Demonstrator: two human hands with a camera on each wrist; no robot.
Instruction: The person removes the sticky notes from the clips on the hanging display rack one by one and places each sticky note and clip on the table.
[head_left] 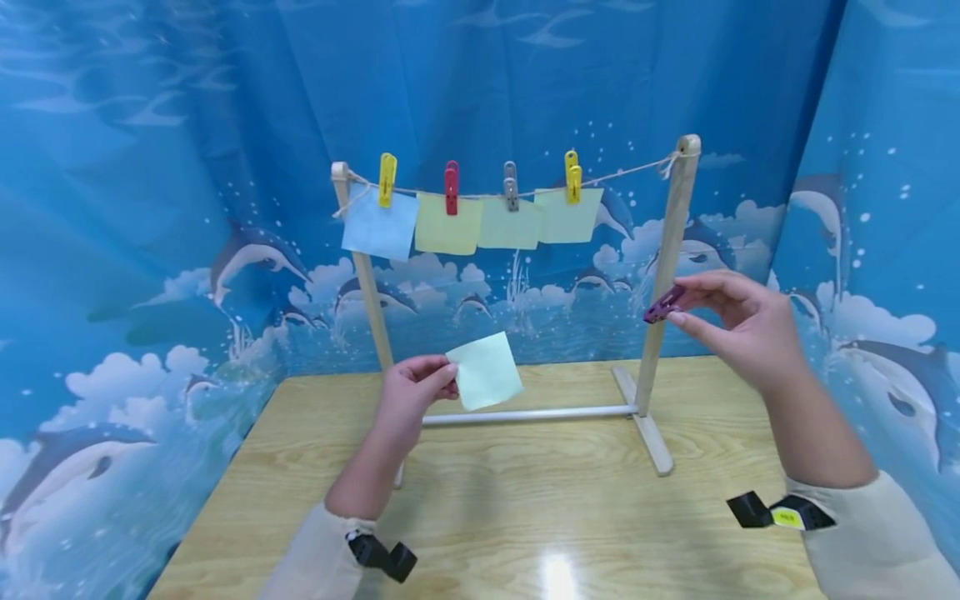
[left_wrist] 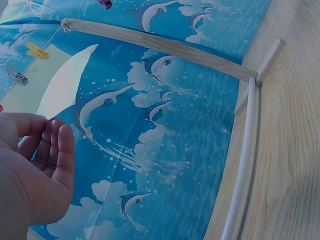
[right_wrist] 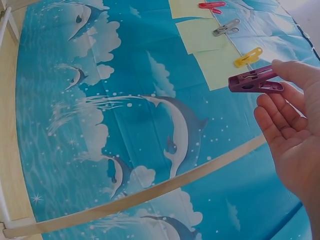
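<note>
A pale green paper square (head_left: pixel 487 372) is pinched at its left edge by the left hand (head_left: pixel 412 392), in front of the rack. The right hand (head_left: pixel 750 329) pinches a purple clothespin (head_left: pixel 663 305) near the rack's right post; in the right wrist view thumb and index finger grip the clothespin (right_wrist: pixel 254 81) by its handle end. Above them a string (head_left: pixel 628 172) bears a blue paper (head_left: pixel 381 225) under a yellow clothespin (head_left: pixel 387 180), a yellow paper (head_left: pixel 448 229) under a red one, and two pale green papers, one under a grey clothespin (head_left: pixel 511 185), one under a yellow clothespin (head_left: pixel 573 177).
The wooden rack's right post (head_left: pixel 670 242) and left post (head_left: pixel 372 300) stand on a wood-grain table (head_left: pixel 525 492), joined low down by a white rod (head_left: pixel 540 414). A blue dolphin-print curtain (head_left: pixel 480 92) closes off the back and sides. Each sleeve carries a black wrist device.
</note>
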